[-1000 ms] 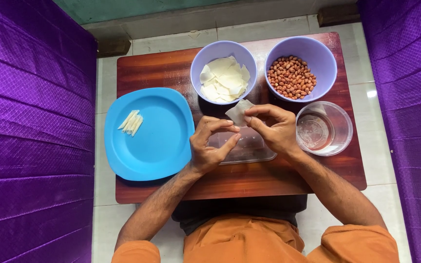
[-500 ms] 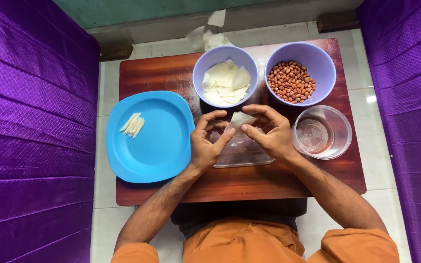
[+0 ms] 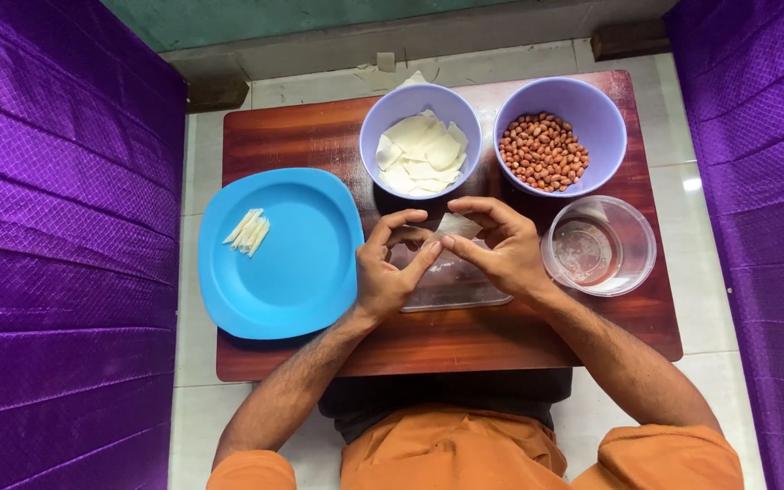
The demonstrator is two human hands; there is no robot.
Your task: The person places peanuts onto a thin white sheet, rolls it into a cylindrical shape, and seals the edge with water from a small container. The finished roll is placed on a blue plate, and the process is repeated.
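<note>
Fingers of left hand (image 3: pixel 390 270) and right hand (image 3: pixel 498 251) grip pale wrapper (image 3: pixel 454 227), half hidden

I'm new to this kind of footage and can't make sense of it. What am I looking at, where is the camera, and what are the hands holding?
The camera sits on a person's head and looks straight down, so you see their own arms and lap. The left hand and right hand meet over a small wooden table, pinching a thin pale wrapper piece between the fingertips, above a clear flat tray. On the table: a blue plate with a few rolled pale pieces, a lilac bowl of wrapper sheets, a lilac bowl of peanuts, and a clear container of liquid. Purple cloth hangs on both sides.
</note>
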